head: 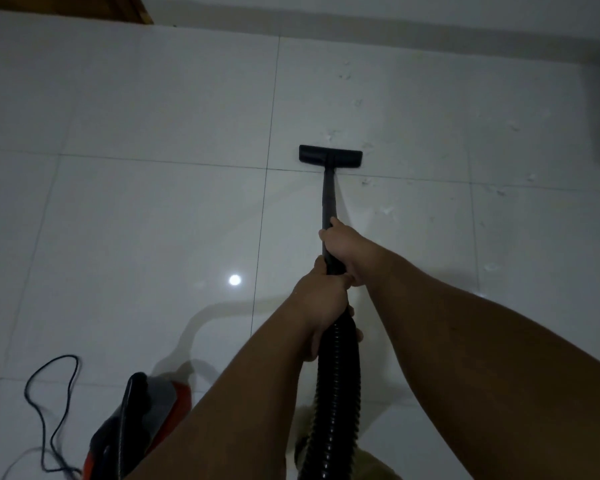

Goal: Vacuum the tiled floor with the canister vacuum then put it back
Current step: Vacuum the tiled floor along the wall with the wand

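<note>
Both hands on the vacuum wand, nozzle flat on the tiles

The right hand (343,245) clenches the wand (329,202) ahead of the left hand (321,306), which grasps the hose (336,375); the nozzle (330,155) lies beyond them, the canister (142,420) left of the hose; no readable writing.

Black floor nozzle (330,156) flat on tiles (153,220)

1. We find no text, label, brand, number or sign that we can read anywhere in this dim view
2. The red and black canister vacuum (142,420) at the lower left shows us only plain surfaces; any marking on it is too dark and blurred for us to make out
3. The black floor nozzle (330,155) and wand (329,199) bear no lettering that we can see
</note>
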